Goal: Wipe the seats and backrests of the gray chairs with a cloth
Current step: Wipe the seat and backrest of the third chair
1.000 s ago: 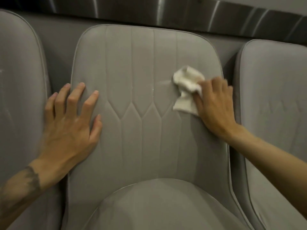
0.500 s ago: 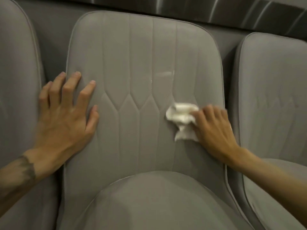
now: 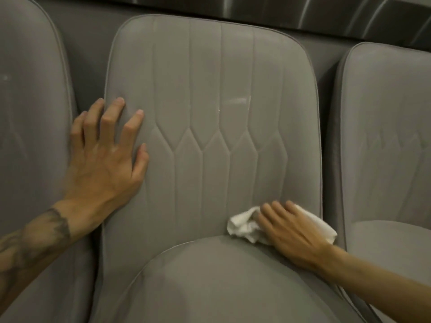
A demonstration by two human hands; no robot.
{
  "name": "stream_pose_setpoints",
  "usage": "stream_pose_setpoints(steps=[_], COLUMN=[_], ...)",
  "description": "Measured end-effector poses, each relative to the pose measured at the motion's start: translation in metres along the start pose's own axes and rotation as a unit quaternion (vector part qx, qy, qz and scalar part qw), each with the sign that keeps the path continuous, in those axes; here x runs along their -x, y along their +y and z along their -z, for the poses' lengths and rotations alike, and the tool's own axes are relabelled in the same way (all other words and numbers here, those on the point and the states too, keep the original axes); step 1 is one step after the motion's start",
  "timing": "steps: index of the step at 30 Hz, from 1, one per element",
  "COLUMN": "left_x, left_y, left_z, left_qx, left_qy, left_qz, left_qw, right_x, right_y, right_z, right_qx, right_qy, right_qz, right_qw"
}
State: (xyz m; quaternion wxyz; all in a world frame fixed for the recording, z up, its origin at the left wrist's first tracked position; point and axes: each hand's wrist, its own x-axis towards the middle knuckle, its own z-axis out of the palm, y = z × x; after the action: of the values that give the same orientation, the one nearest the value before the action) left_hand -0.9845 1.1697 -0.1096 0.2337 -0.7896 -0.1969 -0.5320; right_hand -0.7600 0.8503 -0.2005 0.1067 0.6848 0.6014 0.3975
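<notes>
A gray padded chair fills the middle of the view, its stitched backrest (image 3: 210, 101) upright and its rounded seat (image 3: 221, 280) below. My right hand (image 3: 289, 231) presses a crumpled white cloth (image 3: 242, 226) flat against the lower right of the backrest, just above the seat's edge. The cloth sticks out on both sides of the hand. My left hand (image 3: 105, 159) rests with spread fingers on the backrest's left edge. A wet streak (image 3: 235, 102) shines on the upper right of the backrest.
More gray chairs stand close on either side, one at the left (image 3: 30, 136) and one at the right (image 3: 384, 148). A shiny metal strip (image 3: 326, 10) runs along the wall behind the chairs.
My right hand has slid the cloth down the right side of the backrest, from its upper part to just above the seat. My left hand has stayed on the left edge.
</notes>
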Motion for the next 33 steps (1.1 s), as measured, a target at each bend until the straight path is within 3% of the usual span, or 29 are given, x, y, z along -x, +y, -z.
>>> stream_pose_setpoints(steps=[3, 6, 8, 11, 13, 17, 22, 24, 27, 29, 33], left_x=[0.0, 0.0, 0.0, 0.001, 0.001, 0.0, 0.0, 0.001, 0.0, 0.0, 0.0], left_y=[0.0, -0.002, -0.002, -0.001, -0.001, 0.001, 0.001, 0.002, 0.001, 0.0, 0.001], left_z=[-0.001, -0.002, -0.003, -0.002, -0.001, 0.002, 0.002, 0.001, 0.0, 0.001, 0.001], left_qx=[-0.002, -0.002, -0.003, -0.007, -0.006, -0.004, -0.005, -0.003, -0.001, -0.004, -0.001], left_qy=[-0.002, -0.001, -0.001, -0.001, -0.002, -0.004, -0.009, -0.008, -0.006, -0.007, -0.01], left_qz=[-0.003, -0.001, -0.002, -0.005, -0.006, -0.002, -0.004, -0.003, -0.004, -0.005, -0.002], left_qw=[1.0, 1.0, 1.0, 1.0, 1.0, 1.0, 1.0, 1.0, 1.0, 1.0, 1.0], right_x=[-0.012, -0.038, -0.039, -0.025, -0.029, -0.088, -0.173, -0.172, -0.148, -0.148, -0.206], right_y=[0.008, 0.029, 0.023, 0.005, 0.017, 0.069, 0.119, 0.103, 0.073, 0.079, 0.125], right_z=[0.008, 0.02, 0.017, 0.008, 0.01, 0.034, 0.058, 0.048, 0.029, 0.033, 0.069], right_qx=[0.019, 0.027, 0.027, 0.04, 0.059, 0.045, -0.007, -0.011, 0.009, 0.012, -0.015], right_qy=[-0.012, 0.027, 0.034, 0.015, 0.027, 0.124, 0.268, 0.287, 0.235, 0.224, 0.303], right_qz=[0.035, -0.083, -0.11, 0.0, 0.024, -0.119, -0.349, -0.352, -0.258, -0.237, -0.313], right_qw=[0.999, 0.996, 0.993, 0.999, 0.998, 0.984, 0.898, 0.891, 0.937, 0.945, 0.9])
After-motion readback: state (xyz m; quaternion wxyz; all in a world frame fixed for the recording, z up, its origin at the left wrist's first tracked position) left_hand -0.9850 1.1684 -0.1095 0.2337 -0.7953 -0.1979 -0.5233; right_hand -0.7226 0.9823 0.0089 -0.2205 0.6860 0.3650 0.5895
